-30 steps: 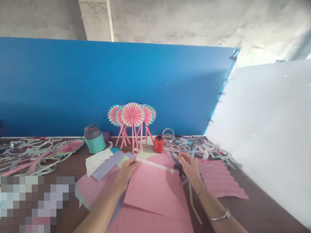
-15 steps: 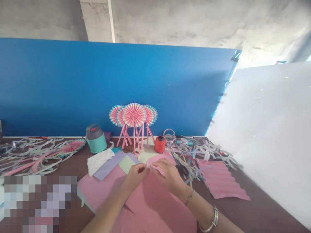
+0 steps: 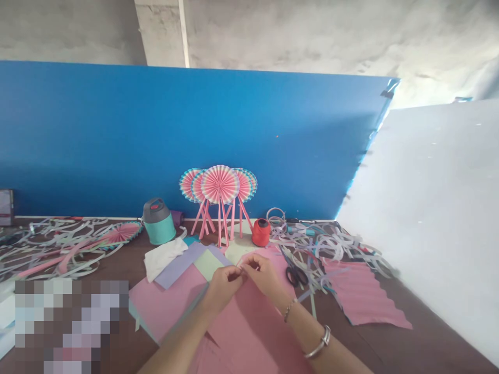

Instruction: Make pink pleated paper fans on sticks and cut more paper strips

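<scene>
My left hand is closed in a pinch above a large pink sheet. Its fingertips meet those of my right hand, also pinched, with a bracelet and a bangle on that arm. Whatever lies between the fingertips is too small to make out. Behind my hands, several pleated pink paper fans stand on crossed pink legs. Purple and pale green papers lie to the left of my hands. A red thread spool stands just beyond them.
Black-handled scissors lie right of my hands, by tangled paper strips and a wavy pink sheet. At left are a teal and grey container, a white cloth and more strips. A blue panel rises behind.
My right hand has moved in to my left, and its fingers have closed into a pinch. The view has shifted slightly, showing more of the scissors.
</scene>
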Tool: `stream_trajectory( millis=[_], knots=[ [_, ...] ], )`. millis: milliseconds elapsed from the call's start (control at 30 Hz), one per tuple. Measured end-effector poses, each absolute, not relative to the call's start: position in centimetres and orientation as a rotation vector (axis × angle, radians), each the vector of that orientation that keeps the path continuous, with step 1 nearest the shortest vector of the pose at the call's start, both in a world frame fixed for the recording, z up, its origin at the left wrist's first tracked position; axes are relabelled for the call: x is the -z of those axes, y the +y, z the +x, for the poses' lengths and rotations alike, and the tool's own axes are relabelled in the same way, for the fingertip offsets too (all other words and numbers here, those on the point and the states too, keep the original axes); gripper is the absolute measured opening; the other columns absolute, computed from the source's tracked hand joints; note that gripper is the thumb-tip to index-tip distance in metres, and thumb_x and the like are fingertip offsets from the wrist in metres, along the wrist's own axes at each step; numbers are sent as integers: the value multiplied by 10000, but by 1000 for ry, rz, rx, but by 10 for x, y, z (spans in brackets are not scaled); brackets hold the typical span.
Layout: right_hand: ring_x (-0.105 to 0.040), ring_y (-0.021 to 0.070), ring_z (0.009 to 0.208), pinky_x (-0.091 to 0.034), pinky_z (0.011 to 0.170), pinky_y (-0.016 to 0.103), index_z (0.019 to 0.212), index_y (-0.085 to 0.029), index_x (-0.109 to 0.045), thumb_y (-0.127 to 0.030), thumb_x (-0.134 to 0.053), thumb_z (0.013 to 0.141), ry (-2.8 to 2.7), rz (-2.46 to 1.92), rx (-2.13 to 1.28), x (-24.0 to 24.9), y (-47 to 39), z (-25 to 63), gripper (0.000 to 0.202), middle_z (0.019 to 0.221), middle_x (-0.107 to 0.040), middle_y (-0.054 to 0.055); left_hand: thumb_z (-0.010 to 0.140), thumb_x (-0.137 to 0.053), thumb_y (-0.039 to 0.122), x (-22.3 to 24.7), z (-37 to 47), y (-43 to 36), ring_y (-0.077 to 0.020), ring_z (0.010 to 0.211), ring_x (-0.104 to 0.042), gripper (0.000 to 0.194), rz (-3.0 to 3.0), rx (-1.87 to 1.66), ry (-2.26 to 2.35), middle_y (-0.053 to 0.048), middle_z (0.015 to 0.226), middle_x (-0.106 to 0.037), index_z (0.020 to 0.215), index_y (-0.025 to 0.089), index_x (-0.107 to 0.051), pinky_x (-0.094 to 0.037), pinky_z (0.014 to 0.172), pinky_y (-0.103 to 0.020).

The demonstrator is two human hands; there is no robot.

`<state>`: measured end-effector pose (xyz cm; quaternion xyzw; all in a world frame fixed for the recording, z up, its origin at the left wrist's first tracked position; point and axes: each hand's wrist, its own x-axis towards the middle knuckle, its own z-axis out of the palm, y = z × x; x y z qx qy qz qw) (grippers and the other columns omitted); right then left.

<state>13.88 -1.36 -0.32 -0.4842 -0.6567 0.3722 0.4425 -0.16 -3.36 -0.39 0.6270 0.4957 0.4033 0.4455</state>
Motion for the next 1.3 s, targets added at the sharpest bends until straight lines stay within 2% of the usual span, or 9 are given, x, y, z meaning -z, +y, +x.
stream_trajectory(
  millis=[133, 267, 500, 700, 800, 900, 1100, 1300],
  knots=[
    [-548, 147, 657, -434, 614, 251, 694, -189, -604, -242, -524, 732, -1610, -1165, -937, 4, -14, 143, 104, 688, -626, 1, 739, -509, 379, 8, -2, -31, -122, 554, -385, 272, 1539, -1017, 1210, 34, 542, -418, 560, 176, -529, -293, 540, -239],
    [-501, 128, 580, -392, 531, 232, 625, -188, -552, -311, -521, 768, -1669, -1161, -958, 1, -16, 147, 191, 592, -554, -19, 737, -511, 368, 10, -3, -29, -124, 569, -409, 250, 1526, -1032, 1155, 33, 555, -441, 584, 174, -551, -318, 567, -240],
    [-427, 118, 564, -337, 504, 229, 607, -195, -481, -277, -475, 790, -1746, -1193, -858, -3, -22, 146, 200, 585, -475, -28, 717, -562, 427, 10, -4, -28, -143, 597, -470, 287, 1462, -1001, 1123, 16, 570, -527, 616, 162, -609, -357, 588, -252],
    [-459, 129, 571, -344, 508, 233, 624, -196, -490, -301, -434, 827, -1700, -1207, -942, -1, -21, 147, 235, 603, -502, -16, 670, -610, 388, 4, -3, -31, -139, 627, -501, 217, 1337, -1052, 1104, 32, 607, -548, 655, 172, -602, -379, 628, -253],
    [-533, 166, 685, -399, 602, 265, 716, -186, -565, -273, -395, 863, -1698, -1257, -713, -5, -24, 149, 240, 716, -590, 34, 670, -605, 382, 2, -4, -31, -135, 597, -502, 209, 1288, -1039, 1138, 38, 593, -547, 663, 174, -607, -384, 613, -254],
    [-551, 189, 774, -420, 698, 295, 794, -181, -602, -226, -459, 851, -1849, -1169, -387, -9, -30, 150, 160, 806, -622, 67, 678, -597, 377, 3, -6, -30, -140, 600, -518, 207, 1259, -1068, 1197, 29, 608, -569, 674, 171, -610, -390, 603, -252],
    [-555, 190, 739, -426, 677, 302, 785, -185, -620, -173, -476, 877, -2039, -1059, -36, 2, -32, 144, 171, 774, -633, 58, 685, -588, 355, 8, -7, -29, -166, 673, -571, 201, 1314, -1129, 1200, -3, 665, -635, 691, 161, -641, -421, 652, -259],
    [-569, 194, 738, -431, 670, 309, 798, -180, -623, -159, -460, 892, -2052, -1095, 33, 8, -30, 143, 189, 776, -646, 54, 713, -547, 310, 11, -7, -28, -181, 718, -601, 209, 1433, -1121, 1175, -32, 726, -681, 745, 149, -677, -439, 671, -260]
  ],
)
